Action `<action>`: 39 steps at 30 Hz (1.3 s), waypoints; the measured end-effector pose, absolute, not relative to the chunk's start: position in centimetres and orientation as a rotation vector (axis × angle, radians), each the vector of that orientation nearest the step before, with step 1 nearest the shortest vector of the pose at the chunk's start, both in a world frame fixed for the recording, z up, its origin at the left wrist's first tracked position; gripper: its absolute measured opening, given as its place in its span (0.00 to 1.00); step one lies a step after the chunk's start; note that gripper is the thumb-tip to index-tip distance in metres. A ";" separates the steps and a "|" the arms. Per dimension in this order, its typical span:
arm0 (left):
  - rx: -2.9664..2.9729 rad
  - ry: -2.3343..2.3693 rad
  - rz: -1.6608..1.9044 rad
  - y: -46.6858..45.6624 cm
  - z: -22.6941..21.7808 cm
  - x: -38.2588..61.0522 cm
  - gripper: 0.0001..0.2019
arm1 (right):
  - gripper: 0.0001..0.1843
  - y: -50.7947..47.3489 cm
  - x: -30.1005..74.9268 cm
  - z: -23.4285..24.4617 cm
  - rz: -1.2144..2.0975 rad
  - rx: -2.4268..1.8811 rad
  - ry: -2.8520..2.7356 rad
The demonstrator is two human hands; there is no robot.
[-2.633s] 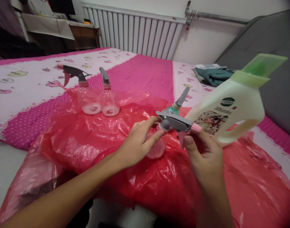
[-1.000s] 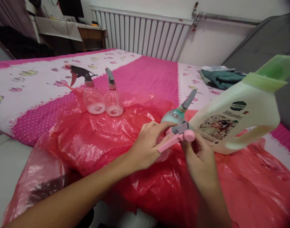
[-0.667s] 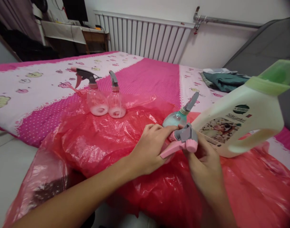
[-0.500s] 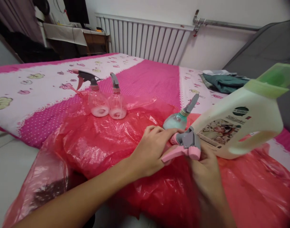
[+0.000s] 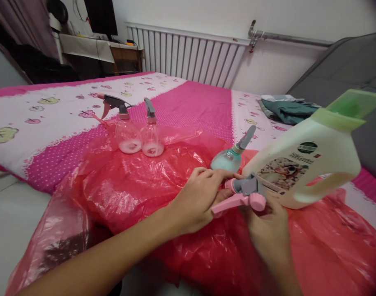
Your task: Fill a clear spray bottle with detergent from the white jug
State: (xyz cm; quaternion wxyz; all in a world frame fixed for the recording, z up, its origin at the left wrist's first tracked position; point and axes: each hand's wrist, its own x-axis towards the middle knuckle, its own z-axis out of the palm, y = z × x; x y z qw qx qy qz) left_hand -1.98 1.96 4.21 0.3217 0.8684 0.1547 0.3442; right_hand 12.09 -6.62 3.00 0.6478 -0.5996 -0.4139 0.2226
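A pink and grey trigger spray head [image 5: 247, 191] lies sideways between my hands, its pink trigger pointing left. My left hand [image 5: 198, 199] is closed at its pink collar; the bottle below is mostly hidden by the fingers, so I cannot tell how firmly the two are joined. From behind and below, my right hand [image 5: 269, 224] grips the spray head, its fingers partly hidden. Just beyond them a teal spray bottle [image 5: 226, 161] leans on the red plastic sheet. To the right stands a tilted cream detergent jug [image 5: 311, 164] with a green cap.
Two clear pink spray bottles, one with a black head [image 5: 128, 137] and one with a grey head [image 5: 152, 139], stand on the red plastic sheet [image 5: 114, 185]. Under it is a pink patterned bed [image 5: 194, 102]. Folded clothes [image 5: 291, 110] lie at the back right, near a grey headboard [image 5: 344, 61].
The spray head has shifted slightly right and away from my left hand, showing more of its collar. My right hand moved right with it. The bottles and jug stay put.
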 end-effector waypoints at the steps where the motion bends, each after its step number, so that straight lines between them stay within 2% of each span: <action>1: 2.283 0.403 0.906 1.9 4.2 -1.9 0.13 | 0.18 -6.6 12.2 2.9 0.476 -1.367 -0.945; 11: 2.331 0.425 0.899 2.1 4.0 -1.8 0.21 | 0.14 -6.4 12.1 2.2 0.322 -1.394 -1.019; 14: 2.354 0.436 0.899 2.1 3.8 -1.9 0.21 | 0.12 -6.5 12.0 2.5 0.267 -1.389 -1.038; 20: 2.390 0.447 0.917 2.0 3.7 -1.8 0.20 | 0.18 -6.4 11.6 2.7 0.199 -1.309 -0.844; 24: 2.393 0.458 0.939 1.8 3.9 -1.8 0.18 | 0.17 -6.3 11.6 2.7 0.157 -1.218 -0.699; 31: 2.401 0.446 0.901 1.7 3.8 -1.5 0.17 | 0.21 -6.4 11.9 2.9 0.349 -1.297 -0.786; 39: 2.363 0.445 0.968 1.7 3.6 -1.5 0.13 | 0.17 -6.4 12.0 3.0 0.426 -1.336 -0.889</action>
